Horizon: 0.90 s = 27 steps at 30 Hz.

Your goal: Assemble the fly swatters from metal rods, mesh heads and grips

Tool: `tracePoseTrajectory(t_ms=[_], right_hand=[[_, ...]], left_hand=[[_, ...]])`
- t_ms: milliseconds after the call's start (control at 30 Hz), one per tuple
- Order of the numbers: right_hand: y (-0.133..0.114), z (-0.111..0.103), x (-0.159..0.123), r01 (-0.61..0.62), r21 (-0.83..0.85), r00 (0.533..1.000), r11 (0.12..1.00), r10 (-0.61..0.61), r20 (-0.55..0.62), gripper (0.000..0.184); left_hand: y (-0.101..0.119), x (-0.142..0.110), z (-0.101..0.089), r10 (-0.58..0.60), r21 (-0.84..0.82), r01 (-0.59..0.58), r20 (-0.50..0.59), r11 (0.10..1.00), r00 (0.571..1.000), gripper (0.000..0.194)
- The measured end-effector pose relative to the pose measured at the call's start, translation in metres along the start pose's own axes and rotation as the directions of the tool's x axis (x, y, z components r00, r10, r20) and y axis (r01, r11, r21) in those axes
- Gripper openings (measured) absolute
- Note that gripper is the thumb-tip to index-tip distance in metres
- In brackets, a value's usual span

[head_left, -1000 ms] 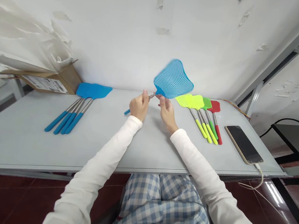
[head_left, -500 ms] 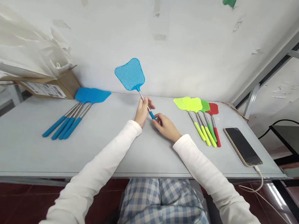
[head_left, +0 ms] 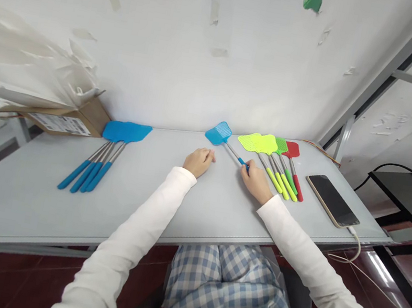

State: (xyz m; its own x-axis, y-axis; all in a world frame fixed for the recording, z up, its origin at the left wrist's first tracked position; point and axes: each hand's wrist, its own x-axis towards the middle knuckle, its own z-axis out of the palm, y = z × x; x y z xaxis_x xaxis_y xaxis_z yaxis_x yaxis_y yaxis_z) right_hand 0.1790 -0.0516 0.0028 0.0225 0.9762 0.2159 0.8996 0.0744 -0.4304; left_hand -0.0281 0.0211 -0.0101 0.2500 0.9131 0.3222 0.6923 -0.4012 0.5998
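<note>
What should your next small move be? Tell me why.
Probably pass the blue fly swatter from your right hand left to the matching blue swatters: it sits beside the lime ones, and your left hand lies free on the table, nearer that group.

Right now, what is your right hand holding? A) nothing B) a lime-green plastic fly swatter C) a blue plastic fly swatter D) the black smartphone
C: the right hand closes around the handle of the blue plastic fly swatter, with its mesh head beyond the fingers.
</note>
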Motion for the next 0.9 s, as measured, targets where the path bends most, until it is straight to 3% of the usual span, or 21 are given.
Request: tracePoseTrajectory(t_ms=[100,333,500,700,900], right_hand=[[0.006,-0.011,-0.011,-0.036,-0.154,0.999,0.987,0.031,-0.031,0.025],[0.020,-0.025,-0.047,-0.185,-0.364,0.982,0.913,0.156,-0.108,0.029],[0.024,-0.029,-0.063,-0.195,-0.458,0.978,0.868,0.133,-0.163,0.029],[0.031,-0.024,-0.048,-0.116,-0.443,0.988,0.889,0.060,-0.139,0.049],[0.046,-0.014,-0.029,-0.206,-0.445,0.978,0.872,0.171,-0.117,0.065]], left_hand=[[0.003,-0.002,-0.004,-0.006,0.111,0.006,0.004,0.994,1.000,0.043],[0.006,-0.001,-0.011,-0.108,0.185,0.096,0.054,0.978,0.993,0.046],[0.007,-0.002,-0.010,-0.115,0.198,0.100,0.065,0.975,0.991,0.045],[0.008,-0.002,-0.010,-0.113,0.202,0.095,0.076,0.975,0.991,0.045],[0.009,-0.002,-0.012,-0.120,0.203,0.101,0.085,0.974,0.989,0.044]])
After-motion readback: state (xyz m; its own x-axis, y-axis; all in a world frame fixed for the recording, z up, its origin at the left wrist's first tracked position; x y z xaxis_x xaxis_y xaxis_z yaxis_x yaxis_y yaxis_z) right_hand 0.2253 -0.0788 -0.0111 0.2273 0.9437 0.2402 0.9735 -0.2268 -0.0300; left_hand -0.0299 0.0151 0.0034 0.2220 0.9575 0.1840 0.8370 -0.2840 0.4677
